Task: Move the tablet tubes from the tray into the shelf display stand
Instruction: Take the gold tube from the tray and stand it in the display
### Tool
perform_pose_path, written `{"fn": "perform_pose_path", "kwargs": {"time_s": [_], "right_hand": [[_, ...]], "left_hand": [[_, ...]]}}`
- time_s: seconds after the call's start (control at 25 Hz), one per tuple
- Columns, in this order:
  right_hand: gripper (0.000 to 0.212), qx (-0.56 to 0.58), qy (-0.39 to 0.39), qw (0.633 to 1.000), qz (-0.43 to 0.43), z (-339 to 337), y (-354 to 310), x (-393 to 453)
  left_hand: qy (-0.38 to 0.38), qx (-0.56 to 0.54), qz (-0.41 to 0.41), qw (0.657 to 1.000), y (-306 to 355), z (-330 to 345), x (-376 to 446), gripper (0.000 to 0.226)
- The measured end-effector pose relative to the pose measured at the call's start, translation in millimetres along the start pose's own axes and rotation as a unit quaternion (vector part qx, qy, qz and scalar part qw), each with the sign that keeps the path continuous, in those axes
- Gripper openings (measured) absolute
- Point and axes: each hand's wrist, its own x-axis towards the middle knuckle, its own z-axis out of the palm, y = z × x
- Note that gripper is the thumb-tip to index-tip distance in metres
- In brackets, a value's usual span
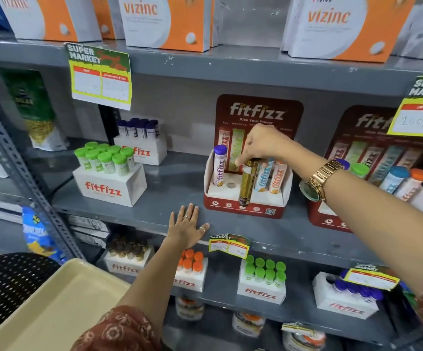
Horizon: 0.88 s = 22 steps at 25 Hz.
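A red and white fitfizz display stand (245, 211) sits on the middle grey shelf. It holds a purple-capped tube (219, 165) at the left, then an empty hole (230, 185), and a blue-lettered tube (263, 176) and an orange-lettered tube (278, 177) at the right. My right hand (262, 145) grips the top of a gold tube (248, 183), upright, its lower end at the stand's front. My left hand (187, 228) lies flat, fingers spread, on the shelf edge left of the stand. The beige tray (53, 305) at the bottom left shows no tubes.
White fitfizz boxes with green-capped tubes (109, 173) and dark-capped tubes (140, 138) stand left on the shelf. A second red stand (372, 183) is at the right. Price tags hang from shelf edges. The lower shelf holds more tube boxes. A black perforated chair (5, 285) is beside the tray.
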Motion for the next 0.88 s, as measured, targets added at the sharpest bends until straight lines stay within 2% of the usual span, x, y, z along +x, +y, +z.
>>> {"fn": "perform_pose_path", "kwargs": {"time_s": [0.24,0.28,0.36,0.48,0.72,0.88], "right_hand": [[0.051,-0.015,-0.082,0.995,0.049,-6,-5,-4],[0.048,-0.023,-0.075,0.996,0.048,-6,-5,-5],[0.029,-0.045,-0.039,0.997,0.042,-6,-2,-10],[0.037,-0.065,-0.001,0.997,0.041,-7,8,-16],[0.036,-0.066,0.024,0.996,0.059,-24,35,-31],[0.032,-0.077,0.029,0.992,0.100,-38,64,-48]], "left_hand": [[-0.001,0.005,0.003,1.000,1,-1,-1,0.069],[-0.003,0.006,0.003,1.000,1,-2,-1,0.069],[-0.007,0.006,0.005,1.000,0,-3,-1,0.069],[0.014,-0.009,0.028,0.999,5,-7,-5,0.067],[0.154,-0.080,0.112,0.978,52,-10,-15,0.062],[0.155,-0.057,0.204,0.965,102,-7,-21,0.067]]}}
